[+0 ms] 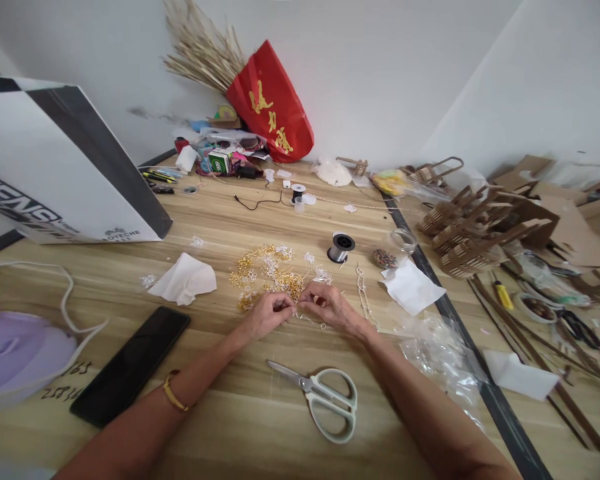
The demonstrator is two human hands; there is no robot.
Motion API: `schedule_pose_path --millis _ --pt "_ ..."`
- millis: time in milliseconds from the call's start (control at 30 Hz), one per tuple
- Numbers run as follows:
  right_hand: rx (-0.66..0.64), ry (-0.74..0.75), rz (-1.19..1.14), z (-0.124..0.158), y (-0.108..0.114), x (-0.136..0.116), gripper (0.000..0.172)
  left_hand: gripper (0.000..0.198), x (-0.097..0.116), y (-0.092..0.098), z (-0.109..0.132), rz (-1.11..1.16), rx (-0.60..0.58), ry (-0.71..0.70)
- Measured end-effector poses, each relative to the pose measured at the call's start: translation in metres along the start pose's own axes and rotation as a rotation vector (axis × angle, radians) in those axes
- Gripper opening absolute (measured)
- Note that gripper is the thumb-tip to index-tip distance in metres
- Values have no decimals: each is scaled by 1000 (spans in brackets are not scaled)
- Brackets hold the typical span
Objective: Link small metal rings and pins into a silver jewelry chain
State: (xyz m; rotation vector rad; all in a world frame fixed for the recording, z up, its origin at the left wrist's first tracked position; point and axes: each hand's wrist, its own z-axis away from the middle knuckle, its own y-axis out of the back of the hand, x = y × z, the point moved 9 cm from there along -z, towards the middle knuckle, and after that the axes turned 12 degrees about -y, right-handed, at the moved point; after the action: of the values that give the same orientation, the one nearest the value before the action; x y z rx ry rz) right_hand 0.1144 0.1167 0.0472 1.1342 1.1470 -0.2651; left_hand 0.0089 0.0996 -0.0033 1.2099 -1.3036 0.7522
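My left hand [267, 312] and my right hand [327, 305] meet at the middle of the wooden table [260, 427], fingertips pinched together on a small piece of a thin chain, too tiny to make out. Just beyond the fingers lies a heap of gold and silver jewellery findings [267, 270]. A thin chain trails under my right hand. A gold bracelet [173, 395] sits on my left wrist. Scissors [320, 395] with pale handles lie closed between my forearms.
A black phone [133, 363] and a crumpled tissue [184, 280] lie left. A wire spool [340, 247], a small glass jar [404, 240], white paper [411, 287] and clear plastic bags [437, 353] are right. A white shopping bag [55, 167], red bag [273, 107] and wooden parts [480, 227] stand around.
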Motion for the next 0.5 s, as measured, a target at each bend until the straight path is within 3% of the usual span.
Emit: schedule_pose_path --millis 500 --pt "-58 -3 -11 2 -7 -3 19 17 7 -7 -1 -268 -88 -130"
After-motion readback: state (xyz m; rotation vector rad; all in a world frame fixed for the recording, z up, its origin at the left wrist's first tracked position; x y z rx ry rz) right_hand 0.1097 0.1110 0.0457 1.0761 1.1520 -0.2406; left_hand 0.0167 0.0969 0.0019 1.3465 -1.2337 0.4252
